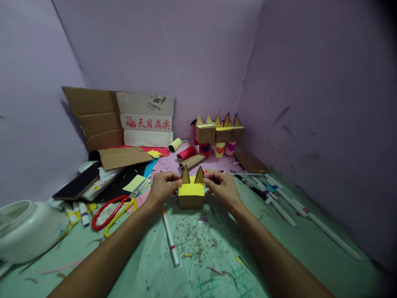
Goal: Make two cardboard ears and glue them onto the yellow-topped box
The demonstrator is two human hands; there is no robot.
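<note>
A small brown cardboard box (pixel 191 202) with a yellow paper top (pixel 191 189) sits in front of me on the green table. Two pointed cardboard ears, a left ear (pixel 185 175) and a right ear (pixel 199 175), stand up from its top. My left hand (pixel 165 188) is closed at the left side, with thumb and fingertips against the left ear. On the other side my right hand (pixel 221 188) pinches at the right ear in the same way. The fingers partly hide the box's upper sides. A white marker (pixel 170 238) lies below my left hand.
Similar eared box figures, including a red-bodied figure (pixel 204 134), stand at the back wall. Scissors (pixel 108 213), a phone (pixel 77 182) and a white pot (pixel 29 231) are at left. Paper tubes, such as a red tube (pixel 186 154), lie behind; several markers (pixel 281 211) lie right.
</note>
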